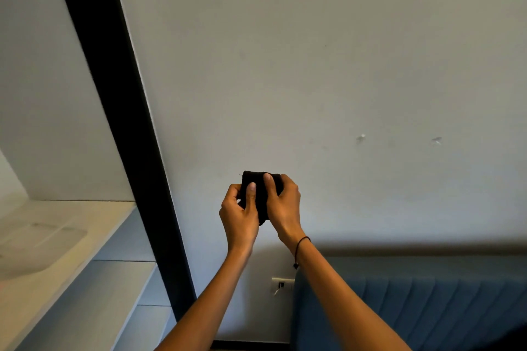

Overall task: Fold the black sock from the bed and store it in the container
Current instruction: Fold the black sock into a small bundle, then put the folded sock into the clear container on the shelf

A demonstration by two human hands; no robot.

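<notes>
The black sock (259,195) is bunched into a small folded wad, held up in the air in front of a pale wall. My left hand (239,216) grips its left side, thumb pressed on the front. My right hand (285,208) grips its right side, thumb on top; a thin black cord circles that wrist. Most of the sock is hidden between the fingers. No container and no bed surface are in view.
A blue padded headboard (413,302) fills the lower right. A wall socket (282,285) sits beside it. A black vertical post (119,122) runs down the left, with a pale shelf unit (57,251) beyond it.
</notes>
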